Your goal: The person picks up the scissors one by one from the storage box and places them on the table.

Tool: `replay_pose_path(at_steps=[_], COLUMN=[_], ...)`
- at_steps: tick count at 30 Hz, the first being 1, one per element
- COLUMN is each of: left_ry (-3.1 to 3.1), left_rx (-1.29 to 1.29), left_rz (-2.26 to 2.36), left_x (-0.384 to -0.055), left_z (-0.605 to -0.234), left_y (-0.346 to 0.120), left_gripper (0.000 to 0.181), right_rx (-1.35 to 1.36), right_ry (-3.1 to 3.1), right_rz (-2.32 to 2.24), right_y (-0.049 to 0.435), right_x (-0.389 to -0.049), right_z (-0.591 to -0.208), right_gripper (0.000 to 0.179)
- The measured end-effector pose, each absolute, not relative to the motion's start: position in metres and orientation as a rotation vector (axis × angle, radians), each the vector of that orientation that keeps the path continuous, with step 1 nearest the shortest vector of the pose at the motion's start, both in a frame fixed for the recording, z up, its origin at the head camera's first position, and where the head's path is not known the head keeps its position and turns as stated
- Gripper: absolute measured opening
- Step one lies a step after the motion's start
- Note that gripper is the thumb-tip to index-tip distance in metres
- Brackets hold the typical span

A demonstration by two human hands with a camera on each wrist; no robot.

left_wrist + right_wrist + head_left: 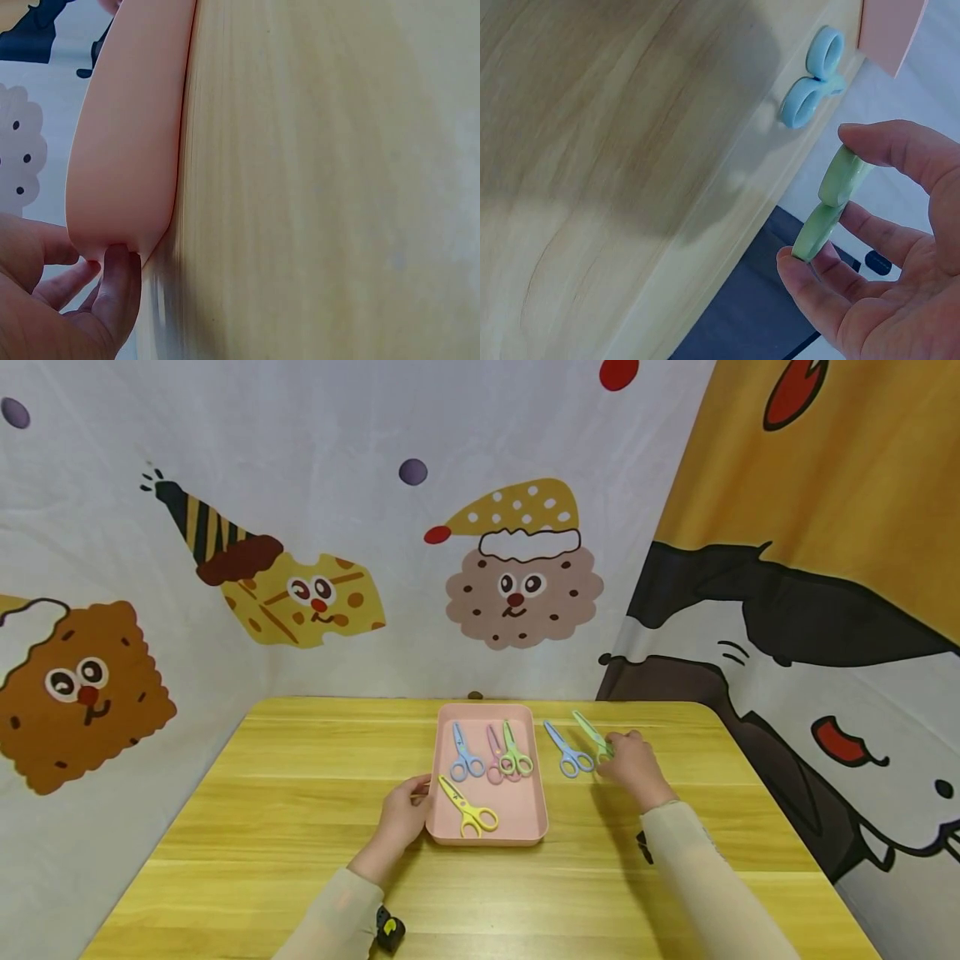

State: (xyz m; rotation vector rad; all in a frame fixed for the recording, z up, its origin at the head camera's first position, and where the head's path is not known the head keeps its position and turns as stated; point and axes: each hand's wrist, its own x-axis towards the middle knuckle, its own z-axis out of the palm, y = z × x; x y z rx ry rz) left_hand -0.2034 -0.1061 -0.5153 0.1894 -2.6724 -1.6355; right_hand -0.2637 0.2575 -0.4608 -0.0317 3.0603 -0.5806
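A pink tray (525, 835) sits on the wooden table and holds blue scissors (463, 755), pink scissors (494, 757), green scissors (514, 752) and yellow scissors (468, 809). My left hand (405, 814) grips the tray's left front rim; the left wrist view shows its fingers (116, 289) curled at the tray's corner (124, 172). Right of the tray lie another blue pair (566, 751) and a light green pair (592, 735). My right hand (630, 766) pinches the green pair's handles (829, 202) between thumb and fingers, with the blue handles (814, 79) just beyond.
The wooden table (300, 793) stands against cartoon-printed cloth backdrops at the back and right. Its right edge (757, 777) lies close to my right hand. Bare tabletop stretches left of the tray and along the front.
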Motion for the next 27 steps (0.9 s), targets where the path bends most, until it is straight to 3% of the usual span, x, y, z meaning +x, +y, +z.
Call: replay_pose_path(at_steps=[27], left_ry=[-2.681], left_rx=[0.198], left_rz=[-1.637], left_x=[-0.202], left_z=[-0.513], left_y=[-0.106], left_gripper=[0.035], right_rx=[0.047], right_ry=[3.014], right_rz=[-0.55], right_y=[0.282], right_x=[-0.265], right_z=[-0.465], right_gripper=[0.052])
